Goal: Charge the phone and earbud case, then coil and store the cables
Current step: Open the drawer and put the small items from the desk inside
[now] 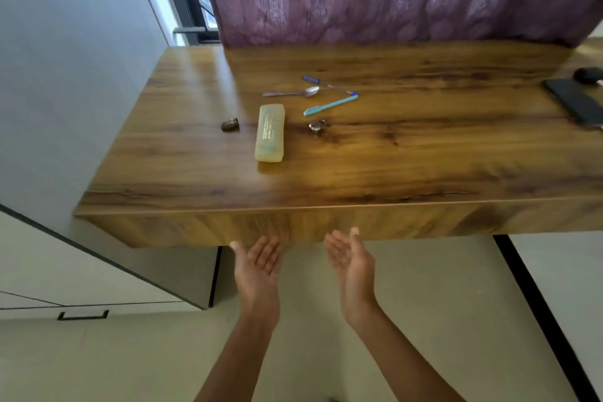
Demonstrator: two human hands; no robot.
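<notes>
Phone [574, 101] lies flat and dark at the far right of the table [391, 173], partly cut off by the frame edge, its long axis slanting from the far side toward the near right corner; which end holds the charging port cannot be told. Just behind it sits a dark rounded lump, probably the earbud case [587, 74], with a small white bit beside it that may be a plug or cable end, too small to tell. Both hands hang below the table's front edge, well apart from those things: the left hand [261, 266] and right hand [350, 263] are palm up, fingers spread and relaxed, holding nothing, likely a ready pose with no step begun. A yellowish box [270, 132], a spoon [292, 92] and a blue pen [329, 105] lie mid-table, seemingly no part of the task
</notes>
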